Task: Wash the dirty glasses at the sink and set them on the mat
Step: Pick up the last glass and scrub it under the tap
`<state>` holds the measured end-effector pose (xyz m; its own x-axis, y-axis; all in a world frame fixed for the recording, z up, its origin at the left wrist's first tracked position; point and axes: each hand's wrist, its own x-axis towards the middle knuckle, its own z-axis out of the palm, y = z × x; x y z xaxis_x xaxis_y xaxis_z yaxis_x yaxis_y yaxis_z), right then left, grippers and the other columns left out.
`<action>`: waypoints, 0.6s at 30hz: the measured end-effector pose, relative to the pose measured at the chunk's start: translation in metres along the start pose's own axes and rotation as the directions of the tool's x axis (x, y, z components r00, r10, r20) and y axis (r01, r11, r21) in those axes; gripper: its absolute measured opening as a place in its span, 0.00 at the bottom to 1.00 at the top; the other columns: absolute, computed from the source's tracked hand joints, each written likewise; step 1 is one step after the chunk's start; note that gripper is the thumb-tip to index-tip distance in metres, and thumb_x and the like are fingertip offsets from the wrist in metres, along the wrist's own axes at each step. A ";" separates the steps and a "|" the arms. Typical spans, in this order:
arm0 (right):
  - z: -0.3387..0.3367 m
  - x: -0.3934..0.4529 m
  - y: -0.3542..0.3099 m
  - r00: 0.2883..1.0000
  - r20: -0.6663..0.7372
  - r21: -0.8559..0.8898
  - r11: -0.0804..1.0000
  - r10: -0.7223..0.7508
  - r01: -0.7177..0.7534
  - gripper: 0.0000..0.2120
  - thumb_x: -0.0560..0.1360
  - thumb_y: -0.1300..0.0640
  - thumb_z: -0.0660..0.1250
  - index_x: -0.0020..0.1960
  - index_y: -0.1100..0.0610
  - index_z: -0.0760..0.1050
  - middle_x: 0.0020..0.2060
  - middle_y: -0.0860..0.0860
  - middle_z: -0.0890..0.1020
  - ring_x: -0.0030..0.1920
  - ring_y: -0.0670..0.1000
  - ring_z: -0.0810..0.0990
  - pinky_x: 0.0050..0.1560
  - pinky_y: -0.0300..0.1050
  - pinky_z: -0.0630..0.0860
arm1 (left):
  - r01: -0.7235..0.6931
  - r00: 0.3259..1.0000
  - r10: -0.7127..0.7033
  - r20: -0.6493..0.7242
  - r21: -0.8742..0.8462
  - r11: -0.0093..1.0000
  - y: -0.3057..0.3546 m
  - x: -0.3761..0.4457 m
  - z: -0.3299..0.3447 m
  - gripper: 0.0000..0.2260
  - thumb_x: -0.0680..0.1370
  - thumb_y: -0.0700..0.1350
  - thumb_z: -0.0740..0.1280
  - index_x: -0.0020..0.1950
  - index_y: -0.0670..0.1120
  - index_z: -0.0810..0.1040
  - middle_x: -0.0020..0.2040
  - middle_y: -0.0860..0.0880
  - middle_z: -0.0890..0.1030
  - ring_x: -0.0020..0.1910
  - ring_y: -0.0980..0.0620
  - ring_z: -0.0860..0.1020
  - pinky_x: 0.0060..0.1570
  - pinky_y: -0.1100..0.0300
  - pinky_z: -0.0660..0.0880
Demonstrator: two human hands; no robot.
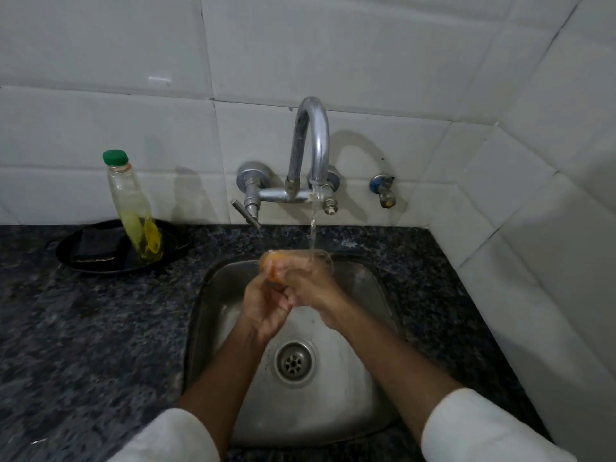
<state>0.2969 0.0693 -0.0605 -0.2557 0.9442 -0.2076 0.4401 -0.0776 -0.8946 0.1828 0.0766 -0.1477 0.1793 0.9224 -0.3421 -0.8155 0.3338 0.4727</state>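
One dark speckled counter point(83, 328) runs from the left edge to the tiled corner on the right, with a wide bare stretch on its left half and only a narrow strip between the sink and the right wall. One steel sink point(366, 295) is set into it, its far rim close to the back wall, and one round drain point(294, 361) sits near the basin's middle with open basin floor all around it. One curved tap point(311, 141) comes out of the wall above the far rim, and a thin stream of water falls from its spout; one small blue-capped valve point(384, 190) is on the wall to its right. At the counter's back left, near the wall, stands one black plate point(86, 261) holding one dark scrub pad point(96, 246) and one clear bottle point(133, 205) with a green cap, leaning and part full of yellow liquid; no writing on it can be read. Both hands meet over the sink's far edge, under the stream. The left hand point(263, 305) and right hand point(311, 286) both curl round one glass point(293, 258), which is blurred and shows an orange tint at its left end. Two white sleeves show at the bottom edge.
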 end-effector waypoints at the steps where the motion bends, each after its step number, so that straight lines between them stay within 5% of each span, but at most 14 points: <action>1: -0.001 -0.001 0.006 0.993 0.087 -0.224 0.970 -0.080 0.098 0.11 0.78 0.61 0.64 0.59 0.56 0.77 0.46 0.53 0.81 0.45 0.52 0.80 0.36 0.42 0.75 | 0.014 0.999 -0.011 -0.043 0.071 0.997 0.005 0.004 0.000 0.19 0.74 0.53 0.73 0.55 0.38 0.82 0.53 0.40 0.81 0.49 0.45 0.81 0.50 0.52 0.80; 3: -0.009 -0.004 0.009 0.962 0.256 -0.746 0.613 -0.097 0.260 0.14 0.77 0.61 0.62 0.62 0.56 0.74 0.55 0.59 0.78 0.57 0.60 0.77 0.45 0.48 0.73 | 0.089 0.984 -0.037 -0.174 0.304 0.949 0.016 0.012 -0.004 0.21 0.72 0.56 0.75 0.54 0.40 0.81 0.47 0.41 0.84 0.45 0.46 0.81 0.48 0.52 0.80; 4: -0.012 -0.003 0.014 0.958 0.266 -0.809 0.516 -0.107 0.283 0.14 0.76 0.61 0.62 0.61 0.58 0.74 0.58 0.60 0.77 0.61 0.61 0.75 0.47 0.48 0.71 | 0.108 0.979 -0.035 -0.199 0.369 0.923 0.017 0.012 -0.005 0.20 0.74 0.56 0.73 0.55 0.40 0.81 0.46 0.41 0.85 0.45 0.46 0.82 0.48 0.51 0.80; 6: 0.000 -0.001 0.012 0.979 0.170 -0.610 0.769 -0.112 0.194 0.10 0.77 0.60 0.63 0.56 0.57 0.78 0.53 0.57 0.79 0.57 0.59 0.77 0.49 0.47 0.72 | 0.074 0.994 -0.047 -0.097 0.306 0.949 0.014 0.005 -0.003 0.19 0.78 0.54 0.67 0.57 0.39 0.81 0.49 0.39 0.85 0.48 0.45 0.84 0.49 0.50 0.81; 7: 0.008 0.002 0.008 0.995 0.082 -0.330 0.940 -0.062 0.086 0.07 0.77 0.60 0.63 0.51 0.56 0.80 0.48 0.57 0.80 0.52 0.58 0.79 0.52 0.53 0.76 | 0.038 0.999 -0.035 -0.021 0.207 0.978 0.010 0.001 0.001 0.17 0.79 0.52 0.65 0.55 0.38 0.82 0.49 0.38 0.84 0.47 0.45 0.84 0.47 0.50 0.83; 9: 0.016 0.007 0.004 0.996 -0.009 0.103 0.991 0.086 -0.085 0.09 0.77 0.59 0.64 0.53 0.59 0.80 0.44 0.57 0.81 0.45 0.53 0.79 0.51 0.52 0.79 | 0.004 1.000 -0.005 0.026 0.040 0.999 0.004 -0.002 0.005 0.16 0.78 0.48 0.63 0.47 0.36 0.83 0.43 0.38 0.84 0.40 0.45 0.85 0.38 0.54 0.83; 11: 0.011 0.004 0.009 0.996 0.035 -0.169 0.982 -0.083 0.088 0.16 0.80 0.54 0.60 0.64 0.59 0.74 0.49 0.55 0.79 0.45 0.48 0.77 0.41 0.35 0.75 | -0.007 0.998 0.014 -0.065 0.093 0.996 0.011 0.002 0.008 0.16 0.76 0.51 0.68 0.49 0.37 0.82 0.44 0.39 0.84 0.40 0.45 0.85 0.39 0.54 0.84; 13: 0.002 0.003 0.021 0.946 0.223 -0.713 0.623 -0.234 0.322 0.18 0.79 0.51 0.55 0.68 0.53 0.68 0.55 0.54 0.77 0.51 0.53 0.77 0.41 0.38 0.73 | 0.076 0.984 -0.012 -0.179 0.355 0.932 0.018 0.005 0.010 0.19 0.75 0.56 0.70 0.53 0.40 0.81 0.46 0.40 0.85 0.42 0.47 0.84 0.40 0.55 0.83; 14: -0.001 0.006 0.026 0.944 0.267 -0.796 0.508 -0.193 0.329 0.18 0.79 0.53 0.55 0.67 0.54 0.69 0.57 0.57 0.77 0.54 0.58 0.77 0.46 0.47 0.74 | 0.115 0.974 -0.016 -0.226 0.432 0.895 0.017 0.006 0.010 0.19 0.75 0.58 0.70 0.53 0.42 0.81 0.46 0.42 0.85 0.42 0.48 0.84 0.39 0.56 0.83; 15: -0.001 0.009 0.029 0.963 0.228 -0.776 0.571 -0.141 0.267 0.16 0.79 0.55 0.57 0.65 0.57 0.72 0.57 0.60 0.78 0.55 0.61 0.78 0.48 0.53 0.74 | 0.134 0.972 -0.032 -0.233 0.436 0.890 0.014 0.004 0.011 0.20 0.76 0.59 0.68 0.54 0.42 0.82 0.47 0.42 0.86 0.44 0.47 0.84 0.40 0.56 0.83; 16: 0.003 0.012 0.025 0.987 0.139 -0.610 0.778 -0.083 0.152 0.14 0.79 0.55 0.60 0.61 0.59 0.76 0.55 0.62 0.80 0.52 0.59 0.80 0.47 0.53 0.74 | 0.117 0.979 -0.043 -0.197 0.385 0.915 0.010 0.002 0.010 0.20 0.78 0.59 0.66 0.56 0.42 0.81 0.49 0.41 0.85 0.47 0.46 0.84 0.42 0.54 0.82; 17: 0.008 0.015 0.022 0.999 0.038 -0.293 0.956 0.026 -0.013 0.13 0.79 0.54 0.62 0.57 0.59 0.78 0.51 0.61 0.82 0.47 0.56 0.82 0.44 0.50 0.75 | 0.091 0.992 -0.063 -0.114 0.264 0.960 0.007 -0.002 0.013 0.19 0.81 0.56 0.63 0.57 0.41 0.80 0.50 0.40 0.85 0.47 0.45 0.84 0.41 0.52 0.82; 18: 0.010 0.019 0.020 0.985 -0.040 0.096 0.982 0.165 -0.161 0.11 0.78 0.54 0.63 0.55 0.59 0.79 0.47 0.60 0.83 0.41 0.51 0.82 0.39 0.45 0.76 | 0.067 0.997 -0.062 -0.045 0.117 0.991 0.003 -0.004 0.013 0.17 0.82 0.52 0.61 0.58 0.40 0.78 0.49 0.39 0.84 0.45 0.45 0.84 0.39 0.53 0.82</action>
<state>0.2920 0.0828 -0.0863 -0.1443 0.9306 -0.3365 0.3912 -0.2587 -0.8832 0.1866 0.0769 -0.1343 0.2051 0.8901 -0.4070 -0.7314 0.4157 0.5406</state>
